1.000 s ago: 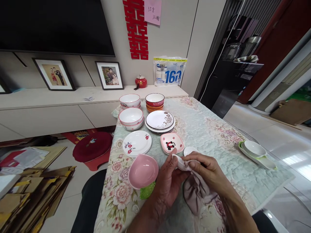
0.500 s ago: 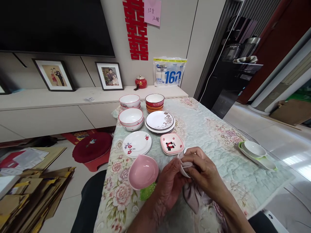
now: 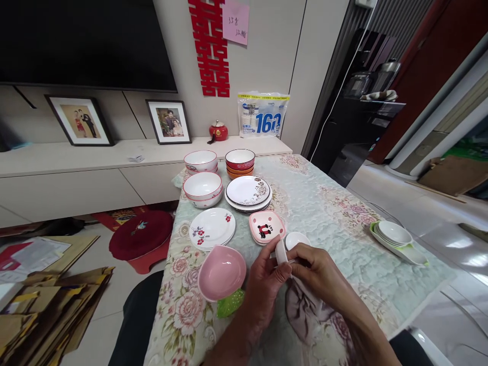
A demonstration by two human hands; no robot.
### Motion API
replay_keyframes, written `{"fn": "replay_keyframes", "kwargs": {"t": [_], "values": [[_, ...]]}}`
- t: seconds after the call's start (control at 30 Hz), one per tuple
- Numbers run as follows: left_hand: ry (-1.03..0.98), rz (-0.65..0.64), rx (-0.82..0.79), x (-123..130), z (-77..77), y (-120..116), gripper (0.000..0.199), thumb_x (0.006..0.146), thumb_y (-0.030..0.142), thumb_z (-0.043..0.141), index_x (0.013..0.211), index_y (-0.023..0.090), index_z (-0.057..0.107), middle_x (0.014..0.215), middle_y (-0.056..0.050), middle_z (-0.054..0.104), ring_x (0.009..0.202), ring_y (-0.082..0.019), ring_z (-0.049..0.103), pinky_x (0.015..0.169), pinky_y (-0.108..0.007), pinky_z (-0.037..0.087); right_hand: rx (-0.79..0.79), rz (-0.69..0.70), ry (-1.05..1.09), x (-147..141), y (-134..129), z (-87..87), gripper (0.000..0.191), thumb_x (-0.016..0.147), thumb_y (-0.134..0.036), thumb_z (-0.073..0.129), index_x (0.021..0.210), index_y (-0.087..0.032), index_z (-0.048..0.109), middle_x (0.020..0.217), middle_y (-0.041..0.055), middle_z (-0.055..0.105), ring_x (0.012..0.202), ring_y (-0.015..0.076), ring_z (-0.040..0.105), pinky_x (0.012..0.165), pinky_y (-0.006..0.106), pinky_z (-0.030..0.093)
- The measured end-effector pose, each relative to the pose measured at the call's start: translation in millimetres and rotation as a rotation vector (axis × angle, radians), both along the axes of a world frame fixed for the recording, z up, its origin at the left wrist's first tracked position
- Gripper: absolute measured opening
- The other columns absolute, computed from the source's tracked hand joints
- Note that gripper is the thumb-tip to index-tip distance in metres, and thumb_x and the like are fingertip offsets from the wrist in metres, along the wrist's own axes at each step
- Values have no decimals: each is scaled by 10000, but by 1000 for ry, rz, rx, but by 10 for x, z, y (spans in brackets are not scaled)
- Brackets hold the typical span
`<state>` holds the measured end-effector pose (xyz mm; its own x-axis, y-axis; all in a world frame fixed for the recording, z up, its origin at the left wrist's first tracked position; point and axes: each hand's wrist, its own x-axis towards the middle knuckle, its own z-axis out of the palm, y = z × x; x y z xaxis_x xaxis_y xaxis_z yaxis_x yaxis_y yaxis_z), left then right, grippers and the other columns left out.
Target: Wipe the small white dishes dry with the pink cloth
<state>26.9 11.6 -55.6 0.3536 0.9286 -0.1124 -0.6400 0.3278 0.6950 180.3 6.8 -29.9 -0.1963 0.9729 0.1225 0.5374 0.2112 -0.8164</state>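
Between my hands a small white dish [image 3: 281, 251] is tipped up on edge, its rim toward me. My left hand [image 3: 266, 277] grips it with thumb and fingers. My right hand [image 3: 318, 269] pinches a greyish-pink cloth [image 3: 301, 310] against the dish, and the cloth hangs down to the table. Just beyond the fingers lies a small white bowl [image 3: 297, 239], partly hidden by my right hand. Near my left hand are a square pink-rimmed dish [image 3: 267, 226] with a cartoon figure and a pink leaf-stemmed bowl [image 3: 222, 273].
Flowered white plates [image 3: 212, 228], larger round plates [image 3: 248, 191] and stacked bowls [image 3: 203, 187] stand farther back. At the right edge small white dishes [image 3: 395, 233] sit on a long green-edged plate [image 3: 417, 255]. A flowered cloth [image 3: 324, 218] covers the table.
The dish has turned to stand edge-on between my hands, and my left fingers have shifted upward around it. The small white bowl behind my hands shows more now.
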Motion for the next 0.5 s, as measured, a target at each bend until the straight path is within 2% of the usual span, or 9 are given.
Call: {"fn": "replay_keyframes", "kwargs": {"t": [0.07,0.13,0.2,0.27,0.3,0.4,0.5], "values": [[-46,-38,-9,16,17,-10,534,752,351,852,1253,239,704,1164,-83,757,1162,-272,641,1022,-378,455,-50,-21,153,-6,-1,11,85,897,-285,657,869,-211,687,722,-15,643,628,142,586,595,249,438],[-105,-114,-21,31,49,-26,462,804,399,800,1218,209,724,1181,-114,748,1189,-300,634,1032,-408,459,12,-96,246,-42,20,-18,91,877,-302,685,892,-213,678,724,-19,643,599,134,576,568,242,436],[-131,-159,-18,34,75,-38,430,833,410,769,1204,193,732,1187,-129,745,1194,-312,636,1037,-421,461,183,-183,204,-86,51,-65,41,869,-253,677,864,-213,673,770,-1,662,662,148,605,620,254,457],[-105,-128,-6,24,74,-35,439,820,385,785,1213,196,730,1242,-124,730,1227,-312,620,1069,-417,439,334,-244,88,-113,73,-98,63,870,-196,634,821,-208,673,806,19,668,739,164,622,686,273,464],[-80,-94,0,15,62,-28,461,799,365,806,1225,205,725,1272,-115,720,1246,-309,607,1085,-411,426,358,-254,32,-115,76,-102,91,870,-177,615,808,-206,674,813,24,667,757,168,622,703,279,461],[5,-6,25,-8,4,3,539,737,315,860,1251,245,711,1289,-86,722,1257,-302,602,1089,-404,420,227,-191,-52,-84,53,-63,127,860,-150,596,778,-206,675,754,4,644,686,146,592,646,260,436],[10,5,61,-5,-25,13,572,728,311,865,1273,263,698,1294,-80,721,1248,-303,609,1089,-415,424,45,-100,51,-60,22,-12,89,858,-194,628,788,-205,682,683,-21,626,607,126,568,583,237,424]]}}
